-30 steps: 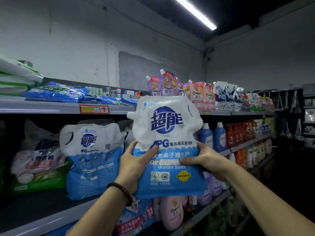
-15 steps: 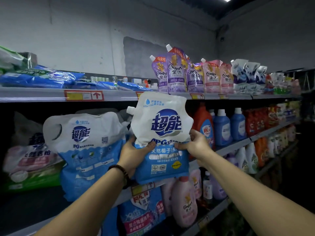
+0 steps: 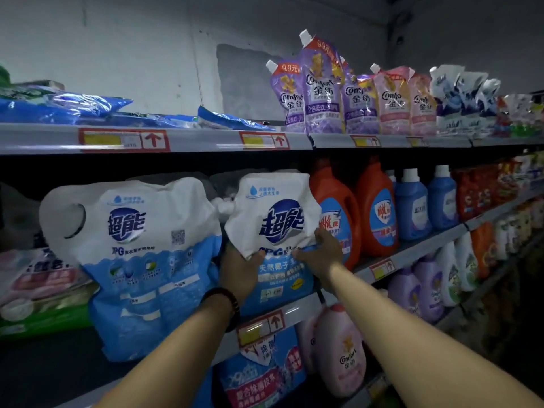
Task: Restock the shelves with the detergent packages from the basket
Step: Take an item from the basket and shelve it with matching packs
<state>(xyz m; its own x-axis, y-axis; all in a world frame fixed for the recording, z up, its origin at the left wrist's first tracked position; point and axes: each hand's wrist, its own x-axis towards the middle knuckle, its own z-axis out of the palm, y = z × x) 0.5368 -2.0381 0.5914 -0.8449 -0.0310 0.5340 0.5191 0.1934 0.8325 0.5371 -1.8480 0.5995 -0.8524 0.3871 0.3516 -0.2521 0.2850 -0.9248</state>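
Note:
A white and blue detergent pouch (image 3: 273,228) with a spout at its upper left stands on the middle shelf (image 3: 297,310), its top leaning back under the shelf above. My left hand (image 3: 240,270) grips its left side at mid-height, and my right hand (image 3: 322,253) grips its right side. A larger matching detergent pouch (image 3: 141,260) with a handle hole stands right beside it on the left. The basket is out of view.
Orange detergent bottles (image 3: 338,213) stand close on the right of the held pouch, blue bottles (image 3: 412,207) further right. The top shelf (image 3: 206,139) carries purple and pink Comfort pouches (image 3: 321,89) and flat blue bags (image 3: 64,108). A pink bottle (image 3: 341,348) stands on the shelf below.
Both hands have carried the pouch forward and down from in front of the shelves into the gap between the large pouch and the orange bottles, where its base now rests on the middle shelf.

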